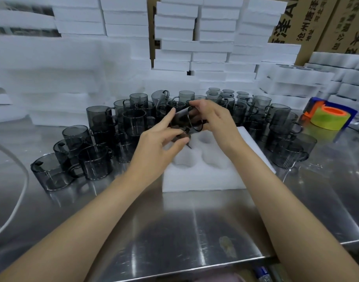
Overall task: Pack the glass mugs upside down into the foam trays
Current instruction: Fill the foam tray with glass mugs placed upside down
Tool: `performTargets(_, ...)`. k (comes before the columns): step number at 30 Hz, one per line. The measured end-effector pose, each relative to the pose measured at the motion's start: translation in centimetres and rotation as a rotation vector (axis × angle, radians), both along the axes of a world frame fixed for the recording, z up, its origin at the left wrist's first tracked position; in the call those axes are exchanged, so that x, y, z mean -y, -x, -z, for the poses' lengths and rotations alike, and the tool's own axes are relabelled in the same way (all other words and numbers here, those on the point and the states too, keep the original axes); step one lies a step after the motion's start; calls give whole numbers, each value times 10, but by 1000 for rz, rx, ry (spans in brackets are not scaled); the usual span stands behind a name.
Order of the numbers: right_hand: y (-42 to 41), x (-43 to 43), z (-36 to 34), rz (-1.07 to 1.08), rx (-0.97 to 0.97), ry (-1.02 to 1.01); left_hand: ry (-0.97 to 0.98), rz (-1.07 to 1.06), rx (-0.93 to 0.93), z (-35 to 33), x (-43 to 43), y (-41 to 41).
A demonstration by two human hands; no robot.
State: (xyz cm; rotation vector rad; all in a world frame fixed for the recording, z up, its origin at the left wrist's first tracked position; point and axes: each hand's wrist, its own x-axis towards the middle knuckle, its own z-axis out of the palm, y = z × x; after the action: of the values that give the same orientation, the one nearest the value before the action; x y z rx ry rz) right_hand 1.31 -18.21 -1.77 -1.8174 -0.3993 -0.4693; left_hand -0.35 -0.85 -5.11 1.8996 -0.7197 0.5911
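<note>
Mug [184, 119]: smoky grey glass, tipped sideways, centre frame above foam tray [203, 180].
Left hand [160, 147]: pinches it.
Right hand [213, 117]: grips it.

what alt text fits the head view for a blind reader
The left hand and right hand hold a smoky glass mug on its side above a foam tray on a steel table. More mugs and foam stacks stand behind.

Bright overhead light glares off steel table [194, 231]; edges warped
</note>
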Motion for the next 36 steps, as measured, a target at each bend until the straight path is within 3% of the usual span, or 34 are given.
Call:
performTargets(3,-2,0,3,-44,-35,123,-50,148,-96,-3,-4,1)
performTargets(5,-4,1,1,-6,-25,97,-1,266,-172,-4,-4,3)
performTargets(7,-3,4,-1,7,-17,-12,94,159,-120,-8,-4,3)
performTargets(9,-1,9,-4,9,-28,-98,149,-80,28,-14,-10,-1)
performTargets(12,1,17,-7,22,-45,-88,8,-416,191,-18,-27,-8)
performTargets(16,3,22,-8,82,-9,73,-243,-600,156,-14,-40,-15)
performTargets(19,3,25,-7,102,-37,247,-404,-674,105,-11,-43,-20)
performTargets(26,1,33,-2,107,-42,399,-562,-757,3,-5,-46,-22)
performTargets(31,5,34,0,93,-41,441,-540,-738,-28,-5,-46,-23)
performTargets(36,2,37,3,133,-12,506,-416,-707,59,-9,-42,-17)
